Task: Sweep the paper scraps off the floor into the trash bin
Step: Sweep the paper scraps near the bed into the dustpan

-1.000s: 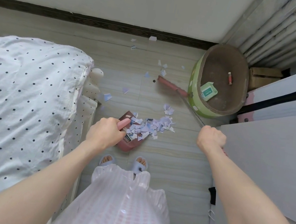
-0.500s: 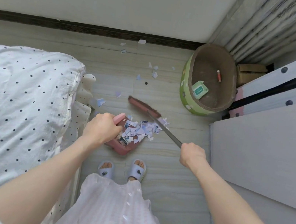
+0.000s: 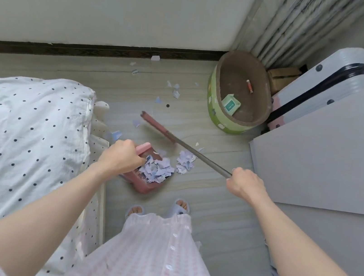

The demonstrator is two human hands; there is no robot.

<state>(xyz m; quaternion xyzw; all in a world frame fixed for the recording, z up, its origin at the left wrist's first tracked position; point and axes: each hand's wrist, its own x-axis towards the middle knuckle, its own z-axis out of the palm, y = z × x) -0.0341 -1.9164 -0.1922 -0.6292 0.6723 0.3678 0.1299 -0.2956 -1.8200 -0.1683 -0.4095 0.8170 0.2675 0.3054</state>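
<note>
Closest to the camera was a pink checked dress (image 3: 152,259) that hid most of both feet, so only the toes in pale slippers (image 3: 158,208) poked out. The left hand (image 3: 123,158) was curled round the pink handle of the dustpan (image 3: 143,183), and the knuckles covered most of that handle. The pan sat on the floor (image 3: 200,212) just beside the spotted bedding (image 3: 21,136), piled with paper scraps (image 3: 157,169), so its inside was hard to make out. A smaller heap of scraps (image 3: 185,163) lay on the floor right next to the pan's mouth. The right hand (image 3: 244,183) was wrapped round the grey stick of the broom (image 3: 176,139); the stick's end was lost inside the fist. The broom head looked blurred, so couldn't tell if it touched the floor. Further off, loose bits (image 3: 175,91) were scattered toward the skirting. The green trash bin (image 3: 217,117) stood near the corner, partly cut off by a grey cabinet (image 3: 329,149) and a suitcase (image 3: 327,89).
</note>
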